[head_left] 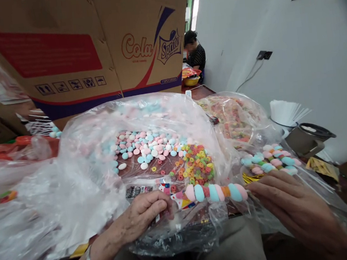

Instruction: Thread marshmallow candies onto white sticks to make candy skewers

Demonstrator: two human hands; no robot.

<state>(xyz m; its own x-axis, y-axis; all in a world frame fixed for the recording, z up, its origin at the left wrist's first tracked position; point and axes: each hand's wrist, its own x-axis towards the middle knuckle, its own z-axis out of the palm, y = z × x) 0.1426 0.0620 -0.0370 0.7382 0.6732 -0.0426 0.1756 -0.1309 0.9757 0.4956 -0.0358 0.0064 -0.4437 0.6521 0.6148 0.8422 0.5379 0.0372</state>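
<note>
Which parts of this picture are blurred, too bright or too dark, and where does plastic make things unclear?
Head view: the window strip is blown out to white; head view: the left hand has smeared fingertips; head view: the clear plastic bag veils pastel candies, clearer through its opening; head view: the right edge fades to black.

“Cola” [136, 46], “Sprite” [169, 46] and handling symbols [75, 85] on a cardboard box [109, 41]

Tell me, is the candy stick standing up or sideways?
Sideways. The candy stick runs across between the left hand and right hand, its candies in a row.
</note>
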